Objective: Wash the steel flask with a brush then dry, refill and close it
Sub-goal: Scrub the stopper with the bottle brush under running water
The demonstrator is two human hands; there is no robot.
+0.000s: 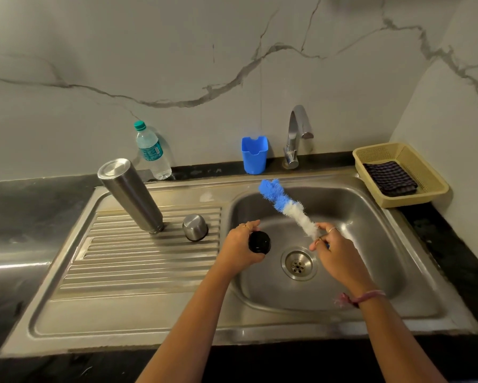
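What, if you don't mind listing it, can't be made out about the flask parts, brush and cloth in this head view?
- Steel flask: stands mouth down on the drainboard, so its inside is hidden.
- Brush: handle covered by the right hand.
- Black stopper: partly wrapped by the left hand; details too dark.
- Cloth in the basket: wet or dry cannot be told.
- Water bottle: label too small.

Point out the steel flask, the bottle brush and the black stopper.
steel flask (130,194), head view, mid-body of the upturned flask.
bottle brush (284,204), head view, blue-white bristles.
black stopper (260,242), head view, its dark face.
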